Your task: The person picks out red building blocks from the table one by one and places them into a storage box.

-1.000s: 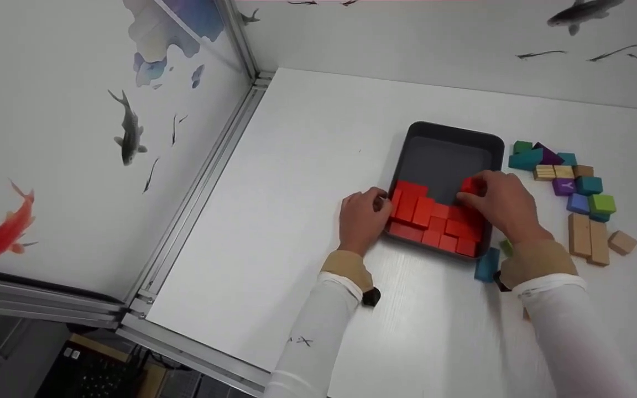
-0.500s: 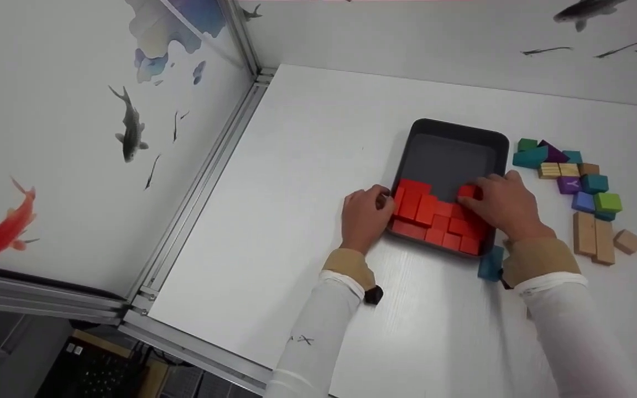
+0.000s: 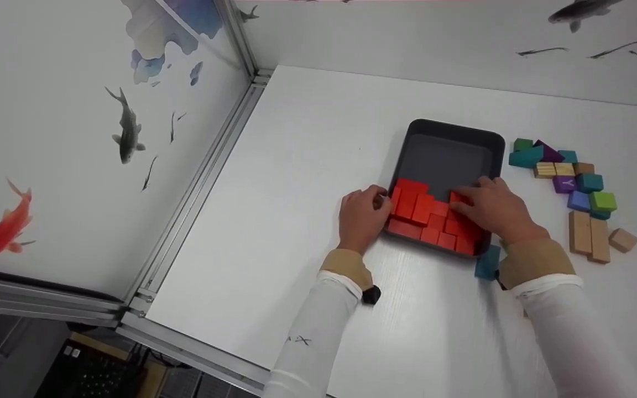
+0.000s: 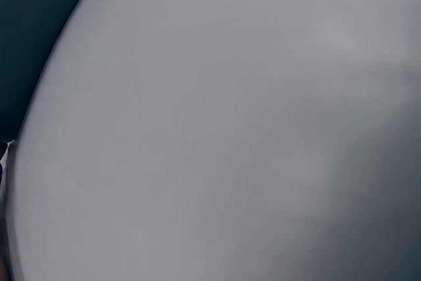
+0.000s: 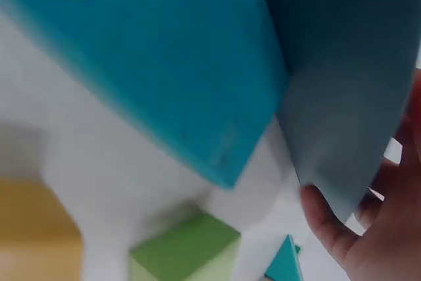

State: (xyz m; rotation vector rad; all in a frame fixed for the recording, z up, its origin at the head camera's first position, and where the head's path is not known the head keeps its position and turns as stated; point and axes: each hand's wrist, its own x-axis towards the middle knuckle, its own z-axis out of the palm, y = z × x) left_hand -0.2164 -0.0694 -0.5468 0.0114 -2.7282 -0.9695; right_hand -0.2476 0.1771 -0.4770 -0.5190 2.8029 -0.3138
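A dark grey baking tray (image 3: 457, 132) lies on the table, its near half filled with red blocks (image 3: 422, 210). Curled at the tray's left rim, my left hand (image 3: 361, 218) grips the edge. My right hand (image 3: 500, 209) reaches over the right rim and pinches a red block (image 3: 457, 197) between thumb and fingers, low among the other red ones. In the right wrist view, part of the right hand (image 5: 391, 235) shows beside the tray's outer wall (image 5: 348, 123). The left wrist view has only the tray's dark side (image 4: 39, 37) and tabletop; the left hand is hardly visible there.
Right of the tray stand several loose blocks: teal (image 3: 589, 182), purple (image 3: 564, 184), lime green (image 3: 602, 201) and plain wood (image 3: 579, 232). A teal block (image 3: 487, 262) sits by the tray's near right corner. White walls with fish pictures rise behind and at the left.
My right hand has brought the red block slightly nearer and to the left, down against the other red blocks. The left hand keeps its place at the rim.
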